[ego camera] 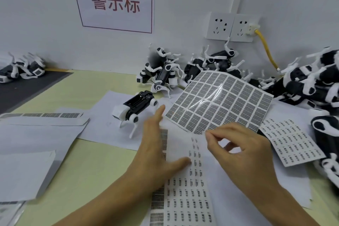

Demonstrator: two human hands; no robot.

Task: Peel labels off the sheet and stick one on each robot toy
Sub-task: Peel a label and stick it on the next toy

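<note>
Nearest the camera, the left hand is lying flat with fingers straight, pressing a printed paper sheet onto the tabletop. Far left, a few robot toys are sitting against the wall beside a dark mat. Loose white papers are spreading over the left of the tabletop. One robot toy, black and white, is standing upright on paper just left of the left hand's fingertips. Behind it, a small heap of toys is piling near the wall under a sign with red characters. The label sheet, a glossy grid of dark labels, is curling up off the tabletop, centre-right. The right hand is pinching the sheet's near edge between thumb and forefinger, other fingers loosely curled. Far right, a big toy pile is crowding the tabletop, below the wall sockets and a yellow cable.
</note>
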